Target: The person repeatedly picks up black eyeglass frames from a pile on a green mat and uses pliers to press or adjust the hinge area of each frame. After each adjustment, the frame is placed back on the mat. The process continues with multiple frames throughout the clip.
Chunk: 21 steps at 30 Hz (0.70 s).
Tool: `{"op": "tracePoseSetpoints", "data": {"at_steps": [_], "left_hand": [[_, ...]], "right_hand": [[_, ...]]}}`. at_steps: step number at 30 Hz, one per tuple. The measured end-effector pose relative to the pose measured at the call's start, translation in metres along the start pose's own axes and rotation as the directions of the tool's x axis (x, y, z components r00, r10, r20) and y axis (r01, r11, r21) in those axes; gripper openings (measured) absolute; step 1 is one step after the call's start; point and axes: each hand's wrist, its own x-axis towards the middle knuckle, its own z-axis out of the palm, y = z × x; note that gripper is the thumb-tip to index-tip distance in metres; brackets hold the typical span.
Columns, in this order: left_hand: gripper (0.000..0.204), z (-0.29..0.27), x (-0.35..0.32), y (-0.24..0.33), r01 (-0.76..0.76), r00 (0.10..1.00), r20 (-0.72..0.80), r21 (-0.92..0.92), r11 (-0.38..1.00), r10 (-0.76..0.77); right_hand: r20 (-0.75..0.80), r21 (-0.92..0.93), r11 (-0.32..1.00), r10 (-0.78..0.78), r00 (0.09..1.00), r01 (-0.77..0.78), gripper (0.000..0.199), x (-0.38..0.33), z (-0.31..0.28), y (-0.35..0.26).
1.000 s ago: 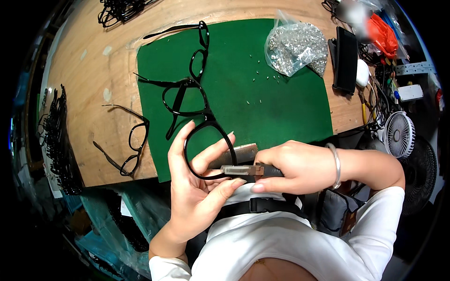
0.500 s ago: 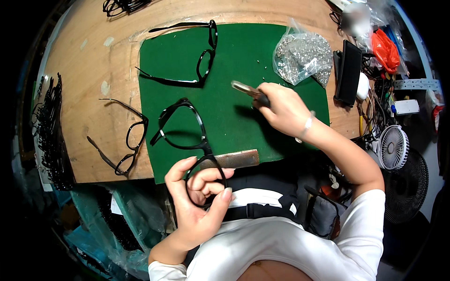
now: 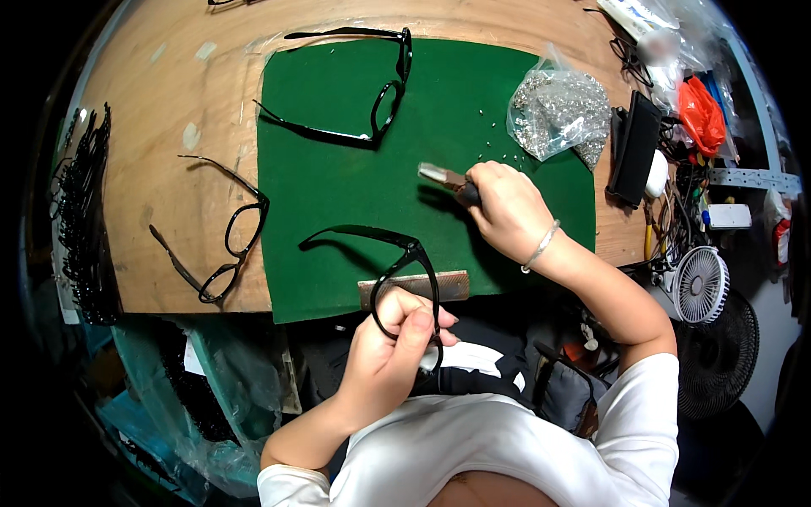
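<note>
My left hand (image 3: 384, 355) is closed around the lower part of a black eyeglass frame (image 3: 412, 247), held over the near edge of a green mat (image 3: 338, 190). One temple of it stretches out to the left above the mat. My right hand (image 3: 515, 211) grips dark-handled pliers (image 3: 439, 175), their pale metal jaws pointing left, apart from the frame. A second black eyeglass frame (image 3: 405, 61) lies with temples unfolded at the mat's far side. A third eyeglass frame (image 3: 242, 253) rests on the wood, just left of the mat.
A clear bag of small silvery metal pieces (image 3: 549, 110) sits at the mat's far right, with several loose bits near it. A rough metal strip (image 3: 452, 286) lies at the near edge. Dark frames pile (image 3: 84, 220) far left. A white fan (image 3: 701, 286) stands right.
My left hand has moved right and turned the eyeglass frame, so its temple now points left. My right hand with the pliers has shifted slightly. The head view has moved a little.
</note>
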Motion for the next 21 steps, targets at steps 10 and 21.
{"op": "tracePoseSetpoints", "data": {"at_steps": [10, 21], "left_hand": [[0.052, 0.033, 0.003, -0.01, -0.292, 0.942, -0.141, 0.102, 0.951, 0.304], [0.055, 0.014, -0.007, 0.024, 0.059, 0.992, 0.12, -0.185, 0.981, -0.037]], "right_hand": [[0.054, 0.85, 0.509, 0.165, 0.985, -0.132, 0.014, -0.039, -0.029, -0.062], [0.585, 0.804, -0.128, -0.008, 0.811, -0.581, 0.022, -0.032, -0.048, -0.058]]}}
